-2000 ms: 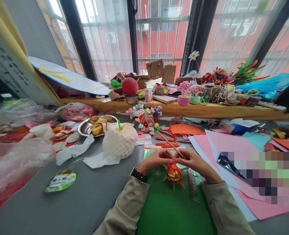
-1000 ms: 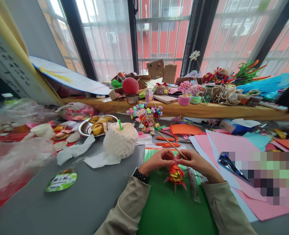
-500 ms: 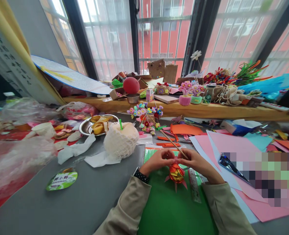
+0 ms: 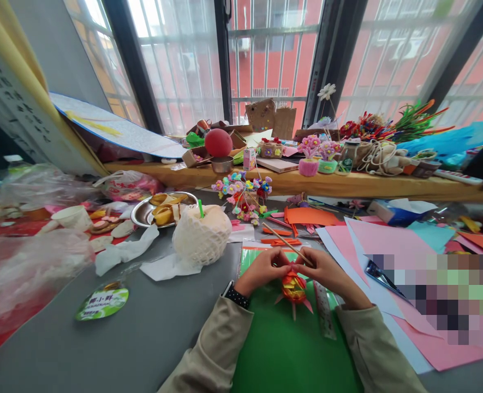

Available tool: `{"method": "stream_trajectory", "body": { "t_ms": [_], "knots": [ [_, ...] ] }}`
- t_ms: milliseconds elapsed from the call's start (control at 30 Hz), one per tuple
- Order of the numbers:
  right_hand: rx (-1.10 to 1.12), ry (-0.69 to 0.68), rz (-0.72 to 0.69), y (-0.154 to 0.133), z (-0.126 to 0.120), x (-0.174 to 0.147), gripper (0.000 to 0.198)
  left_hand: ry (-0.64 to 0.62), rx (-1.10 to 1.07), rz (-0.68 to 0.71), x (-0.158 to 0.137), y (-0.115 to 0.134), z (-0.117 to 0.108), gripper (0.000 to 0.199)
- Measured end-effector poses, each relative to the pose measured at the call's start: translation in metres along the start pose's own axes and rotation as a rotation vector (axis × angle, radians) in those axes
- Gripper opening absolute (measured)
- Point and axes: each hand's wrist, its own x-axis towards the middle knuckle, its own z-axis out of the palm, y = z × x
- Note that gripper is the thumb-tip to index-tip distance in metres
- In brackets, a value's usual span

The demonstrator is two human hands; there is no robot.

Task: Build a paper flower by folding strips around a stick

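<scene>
Flower (image 4: pixel 293 289) of red and gold paper is held above the green mat (image 4: pixel 294 355), between the two hands. The left hand (image 4: pixel 266 270) pinches its pink upper end; the right hand (image 4: pixel 327 275) grips a slender stick (image 4: pixel 284 240), slanting away, close against that same end. A patterned strip (image 4: pixel 325 312) lies just beside the flower, on its right.

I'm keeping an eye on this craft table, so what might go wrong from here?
The paper flower might crease, as the left hand and right hand both pinch its top.
The stick in the right hand could brush the orange strips.
The netted white fruit might tip if the left arm swings outward.
</scene>
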Motion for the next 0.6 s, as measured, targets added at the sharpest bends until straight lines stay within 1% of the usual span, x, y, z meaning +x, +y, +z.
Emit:
{"method": "stream_trajectory", "body": {
  "t_ms": [267,433,600],
  "knots": [
    [0.045,-0.022,-0.019,0.0023,0.0000,0.0017,0.017,0.071,0.057,0.015,0.0000,0.0018,0.0000,0.015],
    [0.088,0.044,-0.017,0.0057,0.0025,0.0011,0.016,0.124,0.110,0.081,0.0004,0.0028,0.0008,0.010],
    [0.045,0.097,-0.017,-0.0026,0.0024,0.0010,0.015,0.186,0.148,0.135,0.0002,0.0034,0.0017,0.013]
  ]
}}
